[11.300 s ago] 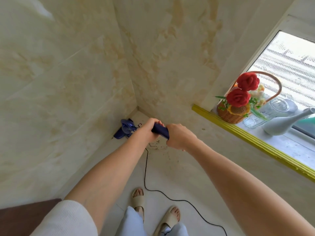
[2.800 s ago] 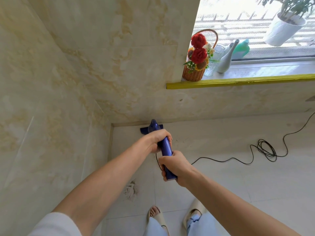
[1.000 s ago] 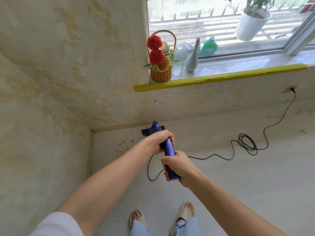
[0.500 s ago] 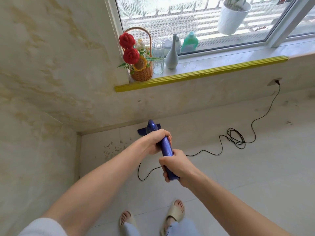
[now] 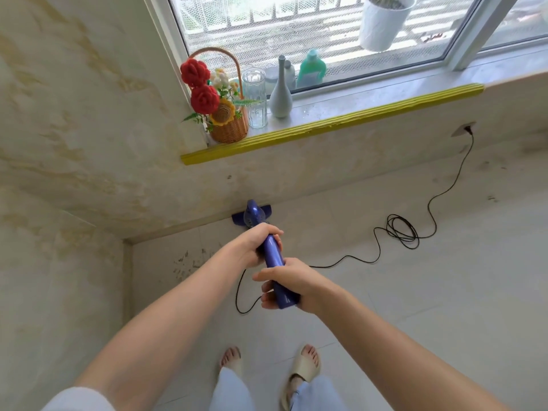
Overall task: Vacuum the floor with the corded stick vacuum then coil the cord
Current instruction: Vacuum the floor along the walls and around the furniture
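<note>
Head view: blue stick vacuum (image 5: 275, 256), glossy plastic, floor head against the wall base under the windowsill (image 5: 326, 127). Left hand (image 5: 256, 244) grips the handle higher up, right hand (image 5: 286, 284) grips its end. Black cord (image 5: 400, 232) runs across the floor, partly looped, to a wall socket (image 5: 464, 129).

Marbled beige walls (image 5: 74, 120) meet pale floor tiles (image 5: 430, 292) — daylit window (image 5: 296, 28) above a yellow-edged sill (image 5: 341, 124).

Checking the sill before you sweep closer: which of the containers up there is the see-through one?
The ribbed glass jar, standing between the wicker flower basket and the opaque pale grey vase.
</note>
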`<state>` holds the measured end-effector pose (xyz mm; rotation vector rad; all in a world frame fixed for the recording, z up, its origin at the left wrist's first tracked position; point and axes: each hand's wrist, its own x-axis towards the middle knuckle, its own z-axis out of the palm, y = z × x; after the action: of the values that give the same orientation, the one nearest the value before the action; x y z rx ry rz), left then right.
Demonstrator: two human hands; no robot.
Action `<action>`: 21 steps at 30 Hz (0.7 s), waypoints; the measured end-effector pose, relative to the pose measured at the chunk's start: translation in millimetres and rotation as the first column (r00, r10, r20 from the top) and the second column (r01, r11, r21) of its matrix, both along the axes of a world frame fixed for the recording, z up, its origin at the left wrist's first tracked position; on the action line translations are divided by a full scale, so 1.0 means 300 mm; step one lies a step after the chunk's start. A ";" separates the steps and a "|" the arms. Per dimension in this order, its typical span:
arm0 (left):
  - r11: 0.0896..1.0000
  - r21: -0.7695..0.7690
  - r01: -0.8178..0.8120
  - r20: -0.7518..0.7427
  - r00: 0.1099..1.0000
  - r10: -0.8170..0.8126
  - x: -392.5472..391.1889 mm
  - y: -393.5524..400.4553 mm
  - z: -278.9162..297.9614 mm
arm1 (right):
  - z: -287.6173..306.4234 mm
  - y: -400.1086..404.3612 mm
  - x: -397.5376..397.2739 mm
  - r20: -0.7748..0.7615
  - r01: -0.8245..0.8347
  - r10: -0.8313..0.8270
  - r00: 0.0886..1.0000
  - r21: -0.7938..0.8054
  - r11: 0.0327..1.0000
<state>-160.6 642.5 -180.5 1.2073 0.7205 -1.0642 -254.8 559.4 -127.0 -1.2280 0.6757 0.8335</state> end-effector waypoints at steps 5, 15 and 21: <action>0.996 -0.004 0.089 -0.014 0.996 -0.089 -0.008 -0.016 -0.010 | -0.011 0.003 -0.001 -0.088 0.071 -0.073 0.993 -0.023 0.997; 0.908 -0.033 0.418 0.057 0.908 -0.416 0.050 -0.139 0.047 | 0.073 -0.013 -0.033 0.034 0.359 -0.357 0.933 -0.045 0.932; 0.793 -0.075 0.605 0.125 0.795 -0.594 -0.086 -0.313 0.122 | 0.166 -0.058 -0.216 0.135 0.562 -0.550 0.824 -0.074 0.824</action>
<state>-186.5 548.6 -144.0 1.4198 0.1808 -1.5356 -319.6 542.0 -77.1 -1.0772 0.9431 0.2378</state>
